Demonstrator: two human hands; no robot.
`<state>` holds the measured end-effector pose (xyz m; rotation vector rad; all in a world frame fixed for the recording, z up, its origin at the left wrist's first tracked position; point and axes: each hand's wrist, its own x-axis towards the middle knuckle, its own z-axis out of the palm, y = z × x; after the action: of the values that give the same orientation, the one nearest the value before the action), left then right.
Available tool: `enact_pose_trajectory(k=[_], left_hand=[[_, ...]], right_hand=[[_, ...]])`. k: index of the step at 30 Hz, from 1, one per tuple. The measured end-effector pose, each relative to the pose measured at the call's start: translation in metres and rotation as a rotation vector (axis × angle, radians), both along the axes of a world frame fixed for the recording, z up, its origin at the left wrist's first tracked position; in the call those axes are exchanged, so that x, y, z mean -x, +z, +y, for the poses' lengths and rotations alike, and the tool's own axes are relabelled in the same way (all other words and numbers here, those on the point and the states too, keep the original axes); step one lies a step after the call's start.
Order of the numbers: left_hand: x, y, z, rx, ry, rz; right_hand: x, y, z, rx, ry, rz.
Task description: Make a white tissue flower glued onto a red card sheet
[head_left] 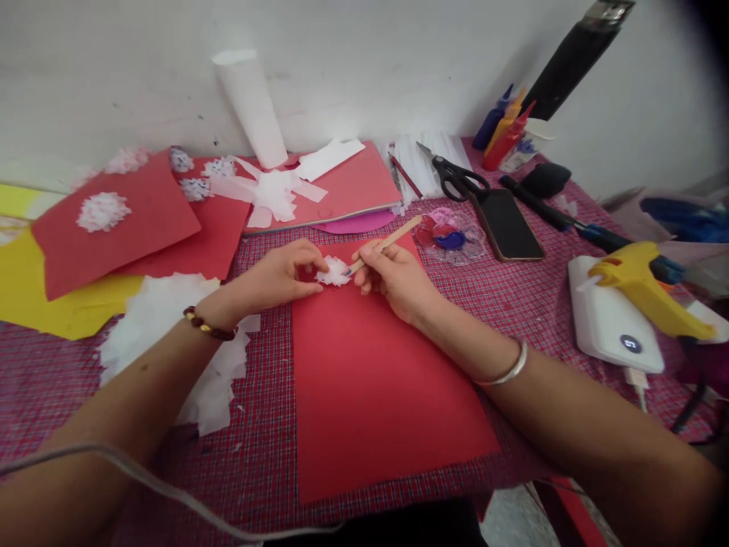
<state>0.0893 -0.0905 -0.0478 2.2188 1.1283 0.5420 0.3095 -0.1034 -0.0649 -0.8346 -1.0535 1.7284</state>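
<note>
Tablecloth (262,456), pale wall (364,61) behind; left hand (273,275) closed on paper flower (334,272), right hand (402,279) on stick (403,231)

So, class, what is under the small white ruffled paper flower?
The flat red paper sheet shows around the flower. The patch directly beneath is covered, so whether they touch can't be told.

white paper pompom (335,271): frilly | wooden stick (404,229): slanted, dark-stained tip beside pompom | red sheet (381,387): flat, beneath pompom
</note>
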Motion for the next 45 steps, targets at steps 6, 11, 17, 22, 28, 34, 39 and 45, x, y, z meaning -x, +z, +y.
enact_pose_trajectory(k=[6,11,17,22,28,34,39,45], left_hand=[[-0.008,-0.004,0.016,0.073,0.016,0.020],[-0.012,0.000,0.023,0.153,0.064,0.074],[-0.018,0.006,0.022,0.204,0.110,0.124],[-0.015,0.008,0.025,0.185,0.091,0.140],[-0.007,0.009,0.027,0.299,0.007,0.086],[-0.010,0.008,0.024,0.223,-0.015,0.090],[-0.015,0.007,0.026,0.262,0.007,0.129],[-0.001,0.029,0.009,0.320,0.179,0.039]], right_hand=[[0.005,-0.008,0.000,-0.182,0.003,-0.110],[0.005,-0.010,-0.001,-0.346,0.030,-0.284],[0.006,-0.010,-0.005,-0.536,0.084,-0.477],[0.007,-0.007,-0.008,-0.633,0.093,-0.630],[0.009,-0.006,-0.012,-0.646,0.079,-0.700],[0.006,-0.014,-0.001,-0.357,-0.035,-0.331],[0.001,-0.015,0.007,-0.224,-0.097,-0.143],[0.001,-0.014,0.005,-0.240,-0.087,-0.148]])
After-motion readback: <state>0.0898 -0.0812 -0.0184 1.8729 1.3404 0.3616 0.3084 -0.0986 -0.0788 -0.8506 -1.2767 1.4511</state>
